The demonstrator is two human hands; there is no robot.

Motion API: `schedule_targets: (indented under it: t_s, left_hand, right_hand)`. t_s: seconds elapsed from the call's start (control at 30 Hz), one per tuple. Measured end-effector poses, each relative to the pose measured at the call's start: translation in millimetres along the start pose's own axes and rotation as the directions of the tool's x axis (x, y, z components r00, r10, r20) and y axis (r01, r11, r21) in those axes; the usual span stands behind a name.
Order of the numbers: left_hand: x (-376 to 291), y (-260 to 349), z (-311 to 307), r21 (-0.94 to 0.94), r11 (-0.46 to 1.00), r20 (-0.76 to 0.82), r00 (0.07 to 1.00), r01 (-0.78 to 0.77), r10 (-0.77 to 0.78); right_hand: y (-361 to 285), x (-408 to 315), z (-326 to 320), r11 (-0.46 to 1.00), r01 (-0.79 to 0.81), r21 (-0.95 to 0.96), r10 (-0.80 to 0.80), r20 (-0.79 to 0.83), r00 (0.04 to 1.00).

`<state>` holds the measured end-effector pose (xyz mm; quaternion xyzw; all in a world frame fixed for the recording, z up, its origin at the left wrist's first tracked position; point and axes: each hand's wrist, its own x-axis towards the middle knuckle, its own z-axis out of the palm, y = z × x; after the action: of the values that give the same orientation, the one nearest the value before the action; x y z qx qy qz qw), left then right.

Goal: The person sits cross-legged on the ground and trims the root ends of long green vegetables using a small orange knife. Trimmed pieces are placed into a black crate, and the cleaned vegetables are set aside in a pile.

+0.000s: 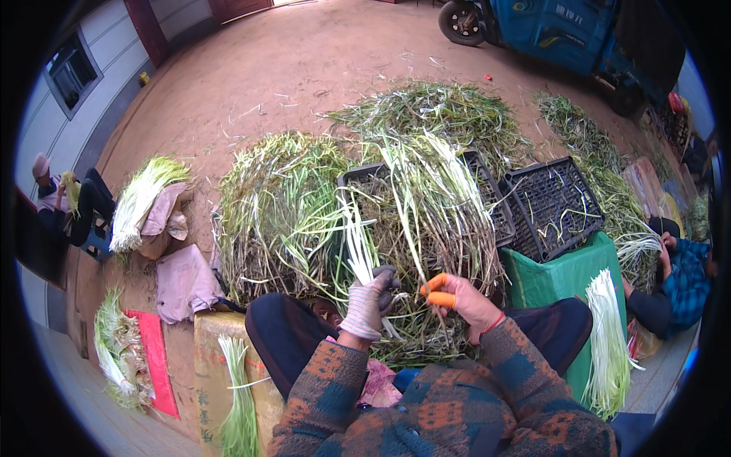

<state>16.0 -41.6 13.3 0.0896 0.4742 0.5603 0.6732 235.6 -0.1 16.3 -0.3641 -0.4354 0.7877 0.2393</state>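
Note:
My left hand [368, 305], in a pale knitted glove with dark fingertips, is closed around a small bunch of cleaned white stalks [357, 248] pointing away from me. Orange finger covers sit on the thumb and a finger of my right hand [465, 303]. Between them I pinch one long allium-like stalk [414, 245], its brownish lower end hanging below the hand. Just beyond both hands, uncleaned stalks [457, 228] with brown ends lie heaped over a black plastic crate [499, 217]. Stripped leaves and peelings [422, 343] cover the space between my knees.
A green heap [280, 211] stands left of the crate. To the right, another black crate [554, 205] rests by a green sack-covered block [528, 274] with a white bundle [608, 343]. Another bundle [237, 394] lies on a yellowish box [208, 354]. People sit left [51, 194] and right [685, 280].

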Motion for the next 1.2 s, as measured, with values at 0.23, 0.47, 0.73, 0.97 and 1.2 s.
schedule_targets:
  t_s: [0.23, 0.47, 0.73, 0.97, 1.2]
  left_hand:
    - [17.1, -14.7, -3.8, -0.011, 0.999, -0.059, 0.997, -0.048, 0.048]
    - [23.7, -17.0, -11.7, 0.07, 0.988, -0.076, 0.987, -0.135, 0.141]
    - [17.3, -14.2, -11.2, 0.094, 0.986, -0.095, 0.985, -0.138, 0.147]
    - [8.2, -10.6, -7.9, 0.18, 0.974, -0.049, 0.988, -0.138, 0.149]
    - [8.0, -14.6, -10.2, 0.143, 0.977, -0.103, 0.979, -0.158, 0.174]
  right_hand:
    - [26.9, -14.1, 15.1, 0.961, -0.107, -0.254, 0.11, -0.004, 0.994]
    - [47.6, -8.3, 20.3, 0.925, 0.006, -0.379, -0.001, 0.013, 1.0]
    - [0.1, 29.3, 18.4, 0.932, -0.055, -0.358, 0.026, -0.086, 0.996]
    - [-6.2, 78.1, 31.0, 0.985, 0.02, -0.173, -0.05, -0.172, 0.984]
    - [1.6, 81.5, 30.7, 0.993, -0.009, -0.117, -0.016, -0.206, 0.978]
